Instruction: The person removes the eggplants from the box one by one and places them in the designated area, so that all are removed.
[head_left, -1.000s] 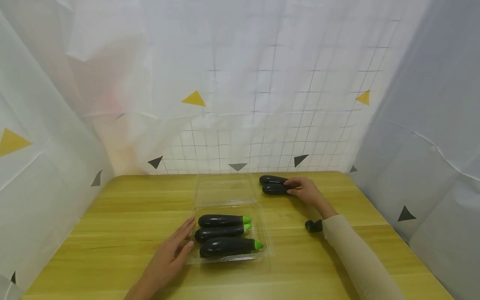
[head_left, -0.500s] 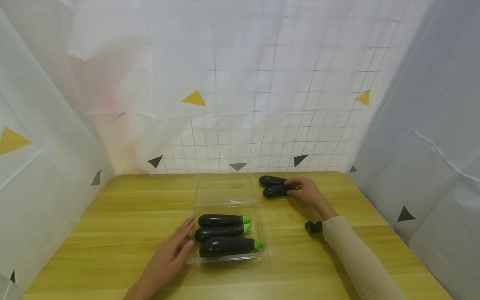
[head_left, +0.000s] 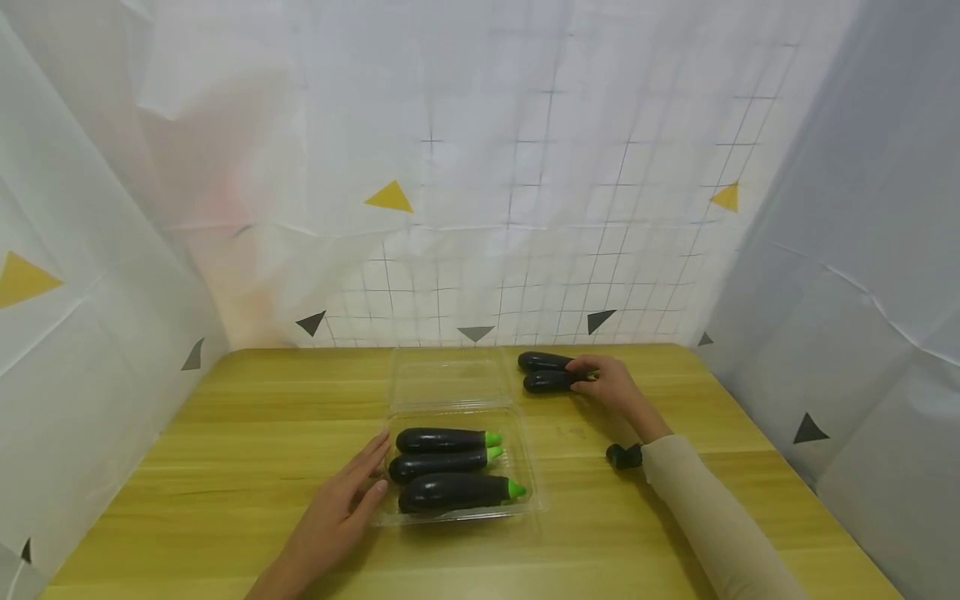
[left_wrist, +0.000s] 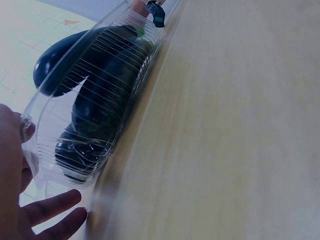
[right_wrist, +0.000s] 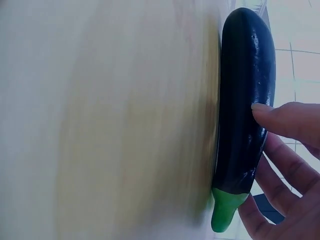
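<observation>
Container [head_left: 521, 442] on the counter [head_left: 262, 433], lid [head_left: 450, 379] at twelve o'clock

Three eggplants [head_left: 438, 464] lie side by side in the container, the left hand [head_left: 333, 512] touching it at eight o'clock. Between one and two sits the near eggplant [head_left: 546, 382], in the right hand [head_left: 613, 385]; the far eggplant [head_left: 543, 362] is just beside it, at twelve.

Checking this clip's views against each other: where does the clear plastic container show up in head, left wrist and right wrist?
Head: the clear container lies lower middle, three eggplants in it, left hand at its left side.
Left wrist: the container slants across the upper left, dark eggplants showing through.
Right wrist: unclear; clear plastic at the top edge may be part of it.
Shared landmark: the wooden table top.
</observation>
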